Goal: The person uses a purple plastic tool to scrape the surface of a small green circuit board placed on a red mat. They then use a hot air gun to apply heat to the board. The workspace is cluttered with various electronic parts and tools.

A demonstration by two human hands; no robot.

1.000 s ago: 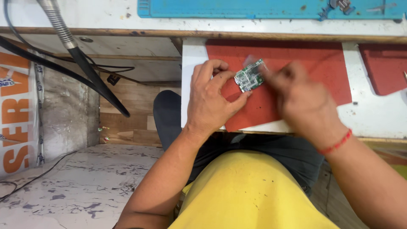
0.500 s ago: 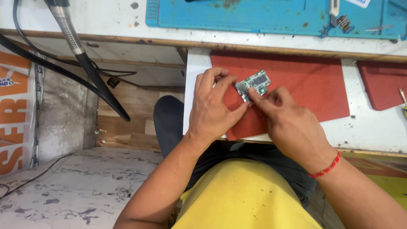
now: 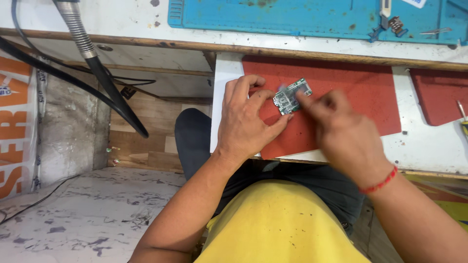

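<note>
A small green circuit board [image 3: 291,96] lies over a red mat [image 3: 351,92] on a white pull-out shelf [image 3: 429,151]. My left hand [image 3: 246,122] pinches the board's left end between fingers and thumb. My right hand [image 3: 343,134], blurred by motion, has its fingertips on the board's right side; what it holds, if anything, is hidden. A red thread band is on my right wrist.
A blue work mat [image 3: 292,17] with small tools lies on the bench above. A second red mat [image 3: 438,95] sits at the right, with a screwdriver [image 3: 462,114] by the edge. A metal hose and black cables [image 3: 97,73] hang at the left over the floor.
Both hands and the board have stayed on the red mat. My right hand shifted from over the board to its right side, and is moving now.
</note>
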